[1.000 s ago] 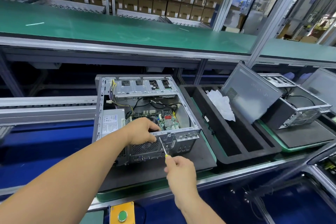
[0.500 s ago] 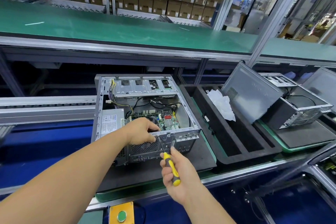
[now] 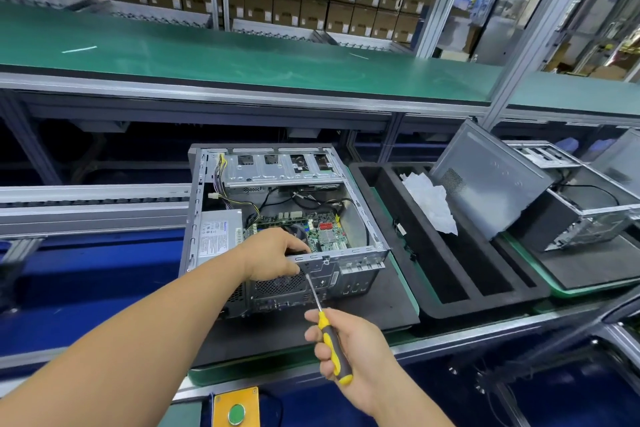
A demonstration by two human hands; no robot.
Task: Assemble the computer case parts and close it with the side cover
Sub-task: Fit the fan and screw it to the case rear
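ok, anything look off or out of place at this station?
Only the crumpled white paper in the black foam tray right of the open case; it looks like loose packing. Nothing is visibly spilled or damaged.

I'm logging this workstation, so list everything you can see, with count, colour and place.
open computer case: one, grey metal, centre, on a black mat
screwdriver: one, yellow and black, tip at the case's rear panel
foam tray: one, black, right of the case
white wrapping: one, in the tray
side cover: one, grey, leaning against the second case
second case: one, grey, far right
push button: one, green on a yellow box, bottom edge
cardboard boxes: many, brown, back shelves
left hand: on the case's rear edge
right hand: holding the screwdriver
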